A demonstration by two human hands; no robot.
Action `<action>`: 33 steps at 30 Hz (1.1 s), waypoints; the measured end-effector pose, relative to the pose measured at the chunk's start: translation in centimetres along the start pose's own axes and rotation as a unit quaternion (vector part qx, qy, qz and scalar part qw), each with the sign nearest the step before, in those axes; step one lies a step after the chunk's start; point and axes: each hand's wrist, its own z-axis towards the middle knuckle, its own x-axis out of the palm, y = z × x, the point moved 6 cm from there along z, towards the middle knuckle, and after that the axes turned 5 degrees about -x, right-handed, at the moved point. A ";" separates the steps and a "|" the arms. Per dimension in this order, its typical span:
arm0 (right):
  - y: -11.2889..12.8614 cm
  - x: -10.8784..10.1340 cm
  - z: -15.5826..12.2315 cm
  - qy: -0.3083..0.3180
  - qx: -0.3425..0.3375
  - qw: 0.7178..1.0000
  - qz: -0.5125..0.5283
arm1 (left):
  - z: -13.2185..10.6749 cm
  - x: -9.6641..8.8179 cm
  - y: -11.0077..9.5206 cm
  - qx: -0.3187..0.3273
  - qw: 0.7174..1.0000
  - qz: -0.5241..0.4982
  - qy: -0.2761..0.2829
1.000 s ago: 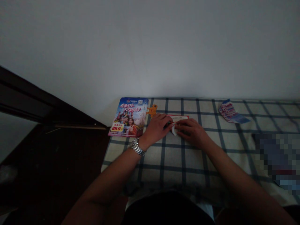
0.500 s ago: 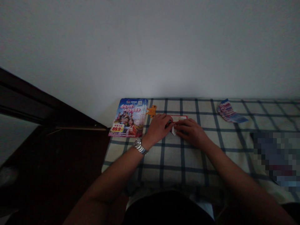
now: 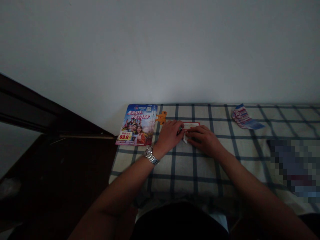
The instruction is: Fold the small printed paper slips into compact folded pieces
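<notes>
Both my hands rest side by side on a small folded paper with a red edge, lying on a checked cloth. My left hand, with a metal watch on the wrist, presses its curled fingers on the paper's left part. My right hand pinches the paper's fold with fingers pressed together. Most of the paper is hidden under the hands.
A stack of colourful leaflets lies left of my hands at the cloth's corner, with a small orange figure beside it. Several folded paper pieces lie at the back right. A dark floor drops off to the left. A white wall stands behind.
Hands and paper stay nearly where they were; the hands shift only slightly as they press on the paper.
</notes>
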 end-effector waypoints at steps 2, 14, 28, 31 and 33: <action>0.0 0.0 0.0 -0.002 0.005 1.000 0.000 | 0.0 0.1 0.0 -0.007 1.000 -0.002 -0.003; -0.5 0.3 -0.2 0.007 0.012 1.000 0.000 | 0.1 0.3 0.2 -0.015 1.000 -0.008 -0.006; -0.1 0.1 0.0 -0.001 0.006 1.000 -0.008 | 0.0 0.1 0.1 -0.015 1.000 0.026 0.000; -0.2 0.1 -0.1 -0.003 0.005 1.000 -0.002 | -0.1 0.0 0.1 -0.013 1.000 0.019 0.001; -0.1 0.1 -0.1 -0.006 0.008 1.000 -0.001 | -0.1 0.0 0.0 -0.014 1.000 0.020 0.002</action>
